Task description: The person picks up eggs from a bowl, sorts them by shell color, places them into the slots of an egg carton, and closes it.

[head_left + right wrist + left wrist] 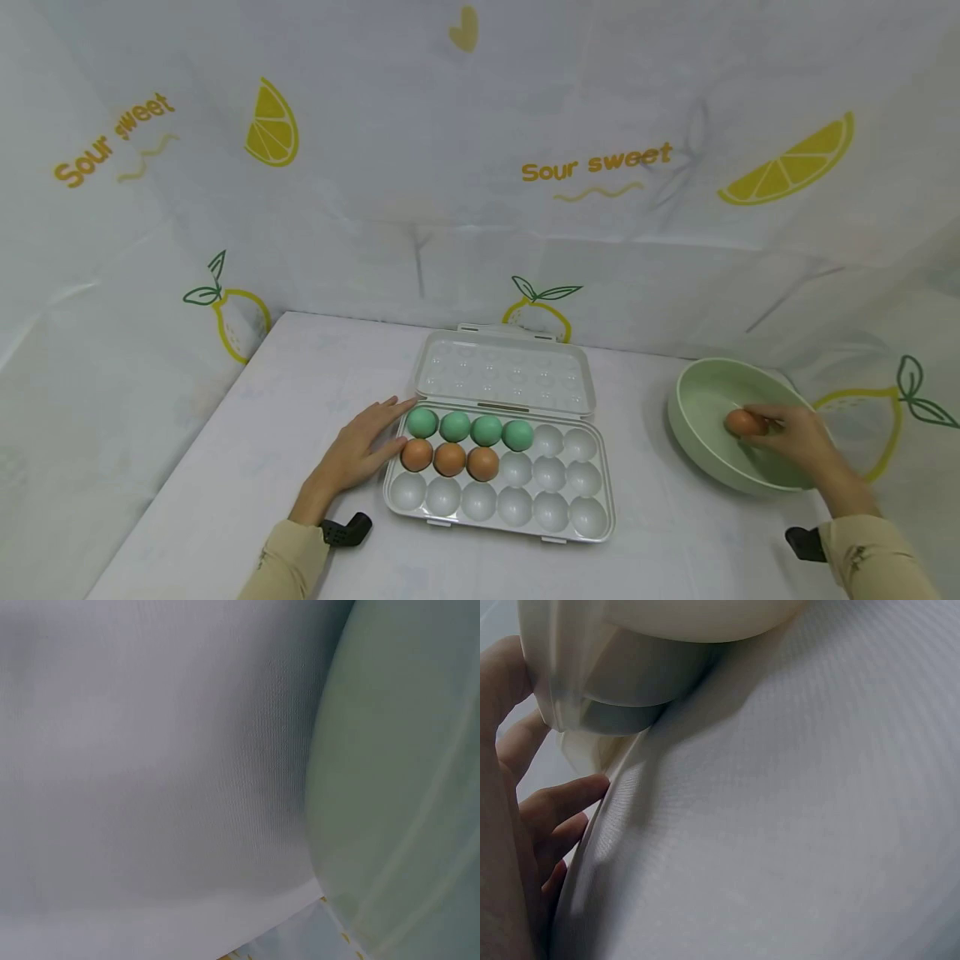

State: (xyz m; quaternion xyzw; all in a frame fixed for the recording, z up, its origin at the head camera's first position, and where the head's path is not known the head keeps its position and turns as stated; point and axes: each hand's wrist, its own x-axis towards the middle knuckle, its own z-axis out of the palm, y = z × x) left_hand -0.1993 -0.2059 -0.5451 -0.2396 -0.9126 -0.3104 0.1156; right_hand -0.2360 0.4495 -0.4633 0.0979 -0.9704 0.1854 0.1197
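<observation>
A white egg tray (525,507) lies open on the table, its lid (504,372) folded back. Several green eggs (470,427) fill the back row's left cups and three brown eggs (449,458) sit in the middle row. My left hand (362,450) rests flat against the tray's left edge, fingers (562,799) straight beside the tray's corner (592,690). My right hand (787,433) reaches into a pale green bowl (697,433) and pinches a brown egg (742,422). The right wrist view shows only the bowl's outer wall (405,787).
A white cloth with lemon prints covers the table (247,450) and rises as a backdrop behind and on both sides. The bowl stands at the table's right edge. Black wrist mounts (347,530) sit on both sleeves.
</observation>
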